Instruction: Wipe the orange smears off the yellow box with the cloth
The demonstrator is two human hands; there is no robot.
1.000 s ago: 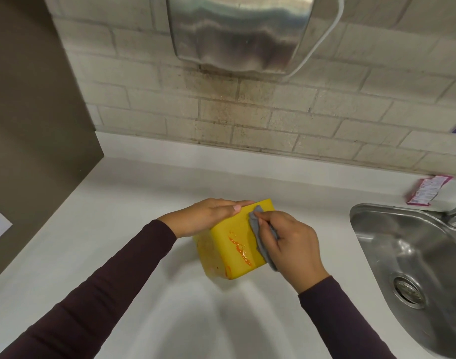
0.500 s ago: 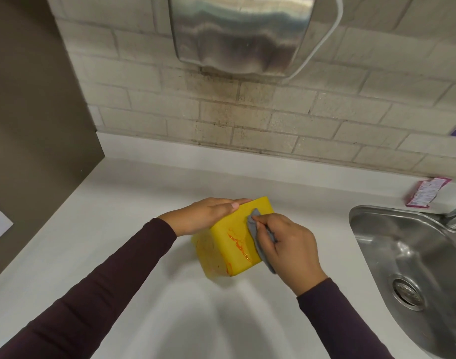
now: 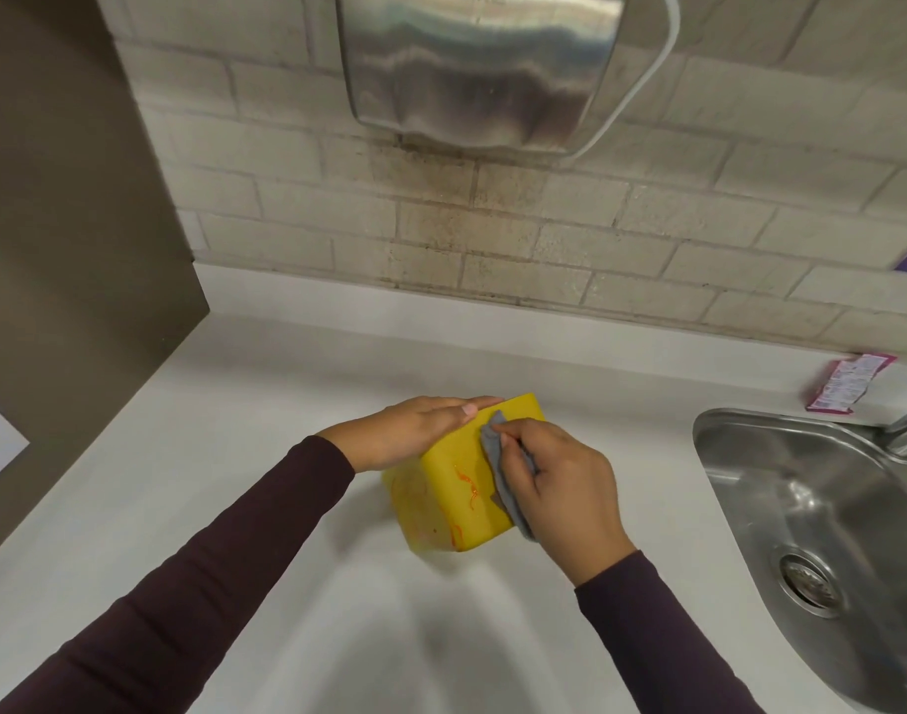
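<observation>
A yellow box point(image 3: 454, 499) sits tilted on the white counter, mid-frame. Thin orange smears point(image 3: 467, 487) run down its top face and near its lower front corner. My left hand point(image 3: 420, 430) lies flat along the box's left side and upper edge, holding it steady. My right hand point(image 3: 559, 481) grips a grey cloth point(image 3: 500, 471) and presses it on the right part of the top face. Most of the cloth is hidden under my fingers.
A steel sink point(image 3: 812, 533) with a drain lies at the right, its tap at the frame edge. A pink wrapper point(image 3: 848, 389) rests by the wall. A metal hand dryer point(image 3: 482, 69) hangs above. A brown panel point(image 3: 70, 249) bounds the counter's left.
My right hand has slid the cloth slightly up the box's top face. The orange smears look thinner than a second ago. My left hand keeps its hold.
</observation>
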